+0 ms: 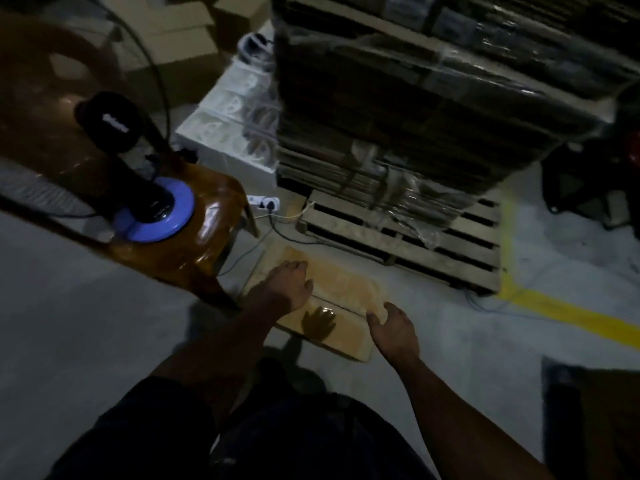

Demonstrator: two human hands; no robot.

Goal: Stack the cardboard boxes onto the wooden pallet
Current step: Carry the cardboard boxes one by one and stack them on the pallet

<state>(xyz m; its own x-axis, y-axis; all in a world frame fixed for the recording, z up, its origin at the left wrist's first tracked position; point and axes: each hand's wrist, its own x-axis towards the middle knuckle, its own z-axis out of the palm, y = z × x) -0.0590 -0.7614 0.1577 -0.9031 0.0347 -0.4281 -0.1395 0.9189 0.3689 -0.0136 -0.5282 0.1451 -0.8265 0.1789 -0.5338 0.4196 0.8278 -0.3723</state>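
Both arms stretched down over a flat cardboard box [341, 299] lying on the concrete floor [104, 306]. Left hand [289, 284] palm-down above the box's left half, fingers spread and relaxed, gripping nothing; contact with the cardboard not certain, a shadow of the hand cast just below it. Right hand [393, 329] at the box's right edge, fingers loosely curved, thumb over the near right corner, holding nothing; touching or just clear, cannot tell.

Just beyond the fingertips of both hands, a wooden pallet [450, 244], its near slats bare. Farther back on it, a tall bundle of flattened cartons [433, 109] under shiny wrap, filling the rear part. Narrow strip of floor between the box's far edge and the pallet's near edge, crossed by a dark cable [277, 230].

Left of the left hand, close by, a brown plastic chair [207, 244], one leg ending near the box's left corner; on its seat a fan base [156, 209], blue ring and black post. Right of the right hand, open floor out to a yellow line [540, 299]. Beyond the chair, a white power strip [264, 201] on the floor.
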